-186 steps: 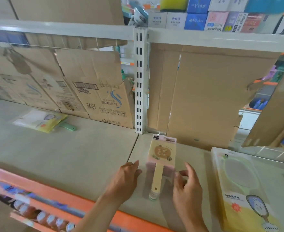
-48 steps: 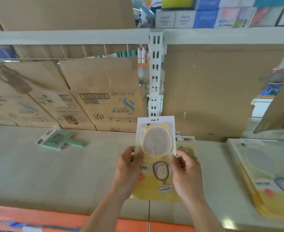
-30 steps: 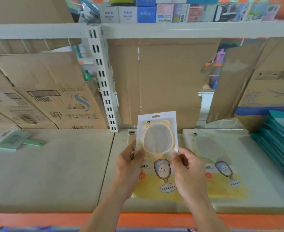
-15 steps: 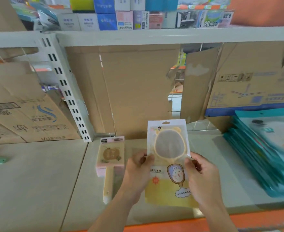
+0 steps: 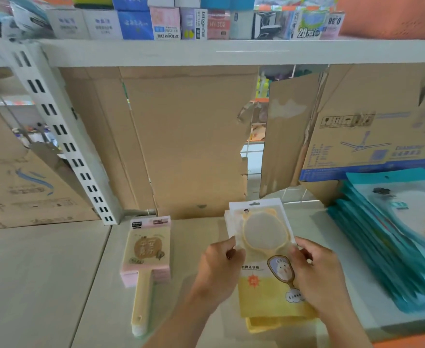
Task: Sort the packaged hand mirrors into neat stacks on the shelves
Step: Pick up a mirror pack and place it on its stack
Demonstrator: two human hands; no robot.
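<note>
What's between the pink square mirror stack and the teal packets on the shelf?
The yellow bear mirror packs, held by left hand and right hand; head view.

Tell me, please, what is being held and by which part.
The left hand and right hand pinch the yellow packaged bear-shaped hand mirror by its side edges.

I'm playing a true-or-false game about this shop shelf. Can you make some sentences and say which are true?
1. The left hand and right hand both hold the yellow mirror pack. True.
2. The pink mirror pack lies to the right of the yellow one. False: it lies to its left.
3. A pile of teal packets sits at the right of the shelf. True.
4. Nothing stands on the upper shelf. False: boxes line it.
</note>
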